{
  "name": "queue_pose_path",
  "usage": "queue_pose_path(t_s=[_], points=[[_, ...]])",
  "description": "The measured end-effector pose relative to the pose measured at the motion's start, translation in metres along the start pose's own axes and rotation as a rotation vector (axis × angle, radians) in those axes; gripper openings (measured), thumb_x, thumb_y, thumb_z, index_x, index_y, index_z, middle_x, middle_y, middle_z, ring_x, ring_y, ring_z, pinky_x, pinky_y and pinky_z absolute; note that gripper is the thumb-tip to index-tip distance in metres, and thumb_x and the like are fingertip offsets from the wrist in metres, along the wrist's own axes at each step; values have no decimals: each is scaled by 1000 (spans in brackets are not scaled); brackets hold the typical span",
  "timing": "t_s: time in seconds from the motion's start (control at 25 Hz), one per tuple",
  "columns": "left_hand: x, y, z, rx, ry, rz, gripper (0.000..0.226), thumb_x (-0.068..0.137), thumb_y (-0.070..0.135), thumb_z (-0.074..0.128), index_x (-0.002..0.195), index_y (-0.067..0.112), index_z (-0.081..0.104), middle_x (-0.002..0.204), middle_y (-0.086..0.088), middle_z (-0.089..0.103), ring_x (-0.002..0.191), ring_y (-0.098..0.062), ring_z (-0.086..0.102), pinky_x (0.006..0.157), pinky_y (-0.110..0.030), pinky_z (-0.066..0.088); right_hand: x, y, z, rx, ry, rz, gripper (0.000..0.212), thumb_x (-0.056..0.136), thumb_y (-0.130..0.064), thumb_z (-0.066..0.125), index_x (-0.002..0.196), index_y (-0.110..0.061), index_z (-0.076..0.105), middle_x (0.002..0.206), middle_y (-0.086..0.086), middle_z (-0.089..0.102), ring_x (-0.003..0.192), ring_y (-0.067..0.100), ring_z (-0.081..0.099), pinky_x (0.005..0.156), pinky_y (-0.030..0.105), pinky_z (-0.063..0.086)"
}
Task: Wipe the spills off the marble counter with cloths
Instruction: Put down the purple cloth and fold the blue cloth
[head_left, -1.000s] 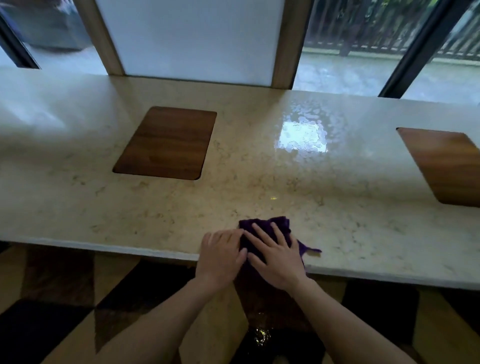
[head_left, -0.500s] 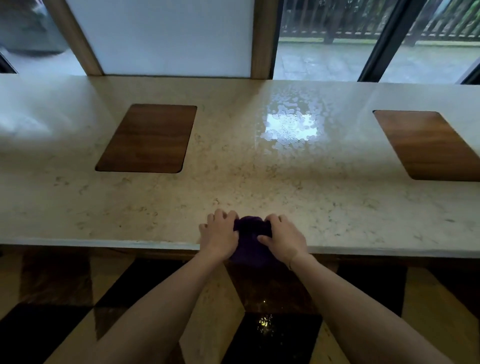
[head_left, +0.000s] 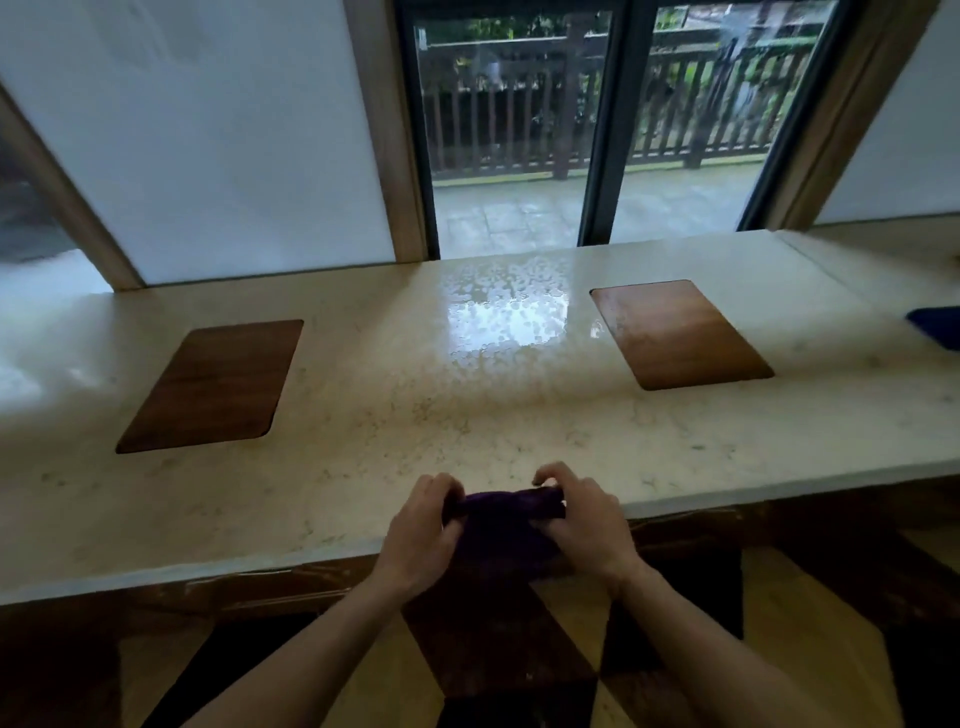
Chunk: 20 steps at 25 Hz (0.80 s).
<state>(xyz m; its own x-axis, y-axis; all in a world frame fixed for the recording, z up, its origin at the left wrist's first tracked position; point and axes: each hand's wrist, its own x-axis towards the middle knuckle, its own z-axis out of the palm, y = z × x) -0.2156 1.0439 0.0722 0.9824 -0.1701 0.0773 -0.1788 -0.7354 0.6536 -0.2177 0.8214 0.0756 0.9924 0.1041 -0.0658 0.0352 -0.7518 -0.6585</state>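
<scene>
A dark purple cloth (head_left: 501, 525) is bunched up at the front edge of the pale marble counter (head_left: 363, 415). My left hand (head_left: 418, 530) grips its left side and my right hand (head_left: 587, 525) grips its right side, fingers curled over the top. Part of the cloth hangs past the counter's edge between my wrists. A wet patch of beaded water (head_left: 506, 317) glistens on the counter farther back, near the window.
Two wooden inlays sit in the marble, one at the left (head_left: 213, 384) and one at the right (head_left: 678, 335). A blue cloth (head_left: 937, 325) lies at the far right edge. Glass doors and white panels stand behind the counter. Patterned floor lies below.
My hands went from pressing flat on the spread cloth to gathering it into a bunch at the counter's edge. The view has tilted up and shifted right.
</scene>
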Motion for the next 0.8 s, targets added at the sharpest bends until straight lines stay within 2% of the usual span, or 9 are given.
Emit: queue_pose_path(t_s=[0.08,0.2,0.32,0.48,0.64,0.72,0.8], points=[[10,42,7,-24,34,50,24,93,4,59,97,26,49,98,10,47,84,-7,53,66,-15,45,-12,17,-49,136,25,25,39,84,-24,75,113,-39,54,98,-9,70,92,11,68,76,35,61],[28,106,29,-79,39,171,30,89,0,62,92,26,48,96,5,50,81,-12,51,66,-17,40,-43,47,-120,249,148,77,27,84,-17,76,102,-32,62,93,-7,72,89,12,71,75,33,62],[48,158,56,-159,32,284,32,87,-1,63,93,28,51,97,1,53,84,-12,52,71,-24,45,-75,73,-169,343,262,89,21,87,-17,74,99,-31,63,90,-4,73,85,13,72,72,30,62],[64,235,103,-260,-23,409,33,87,-5,63,96,26,54,102,4,50,91,-10,53,76,-15,47,-121,119,-224,398,453,158,18,89,-25,73,103,-30,62,94,-4,72,84,9,70,67,25,60],[78,303,149,-347,-115,505,33,87,-6,63,97,25,55,107,0,51,97,-11,53,81,-17,48,-156,156,-263,464,652,230,14,93,-23,68,106,-27,62,101,-3,69,88,8,66,60,15,52],[87,333,172,-371,-151,527,30,87,-6,62,99,21,58,110,-3,52,100,-14,54,81,-14,47,-168,174,-279,456,742,274,16,94,-20,66,102,-33,61,101,-5,67,90,5,64,61,12,51],[93,359,195,-400,-178,565,30,87,-7,62,100,20,60,109,-3,54,100,-10,53,79,-11,46,-177,192,-293,436,824,311,19,94,-18,66,100,-36,61,100,-9,67,93,4,62,67,16,53]])
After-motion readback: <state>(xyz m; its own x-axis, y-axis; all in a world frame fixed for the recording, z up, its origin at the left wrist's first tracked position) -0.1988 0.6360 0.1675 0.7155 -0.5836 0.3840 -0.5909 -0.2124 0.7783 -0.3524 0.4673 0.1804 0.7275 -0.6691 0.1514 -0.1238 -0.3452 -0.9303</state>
